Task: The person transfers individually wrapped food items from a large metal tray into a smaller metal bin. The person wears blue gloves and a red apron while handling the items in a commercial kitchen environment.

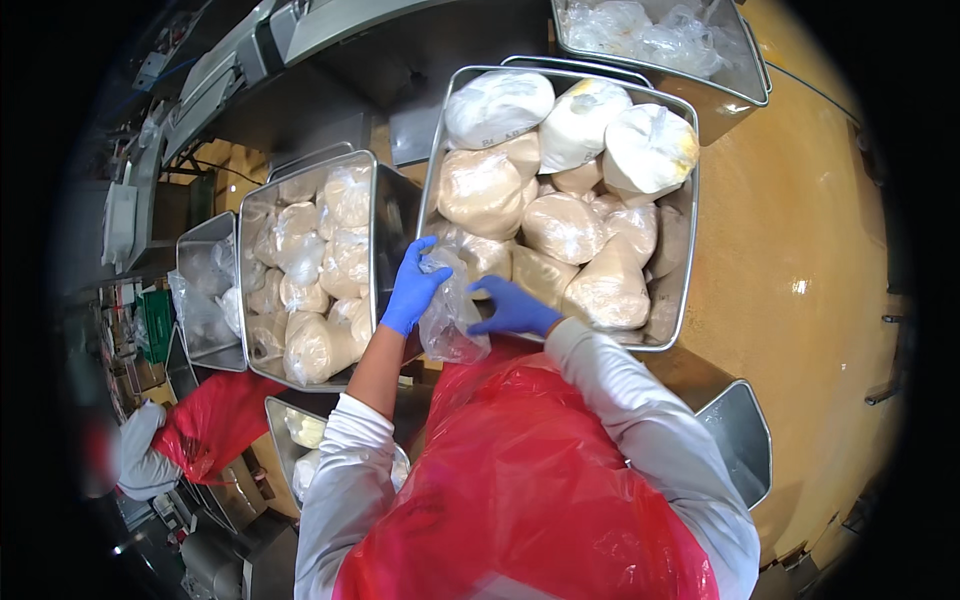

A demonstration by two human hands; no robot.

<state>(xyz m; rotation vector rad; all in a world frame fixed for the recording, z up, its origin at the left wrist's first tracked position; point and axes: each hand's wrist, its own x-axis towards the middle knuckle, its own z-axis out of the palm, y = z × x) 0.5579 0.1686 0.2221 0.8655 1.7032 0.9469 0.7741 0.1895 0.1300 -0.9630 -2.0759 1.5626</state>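
Note:
My left hand (415,288), in a blue glove, holds a crumpled clear plastic bag (456,319) by its upper side. The bag hangs at the near left corner of a large metal bin (694,225). My right hand (517,307), also blue-gloved, is just right of the bag with thumb and fingers apart; no held thing shows in it. Inside the bin lie several clear-wrapped bundles of beige product (564,227). Three white bags (499,109) rest on top at the far side, two with yellow stains.
To the left stands another metal bin (375,225) full of wrapped beige bundles. A smaller bin (214,360) with clear plastic is beyond it. Loose plastic fills a bin (761,82) at the upper right. A metal bin (739,442) is at lower right. A person in a red apron (214,427) works at left.

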